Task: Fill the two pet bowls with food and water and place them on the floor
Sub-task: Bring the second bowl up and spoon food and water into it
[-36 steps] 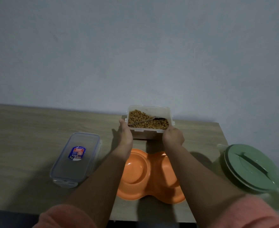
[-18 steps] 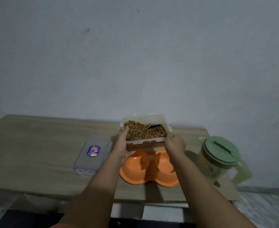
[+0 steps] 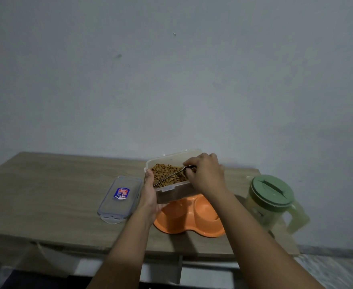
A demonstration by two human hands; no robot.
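Head view: clear plastic rectangular tub [image 3: 172, 189] of pebbly, seemingly dry kibble [image 3: 167, 174].

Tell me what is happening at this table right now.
A person is getting pet food ready. The left hand holds a clear plastic container of brown kibble above an orange double pet bowl, which looks empty. The right hand reaches into the container at a metal spoon. The container's clear lid and a green-lidded pitcher sit on the wooden table.
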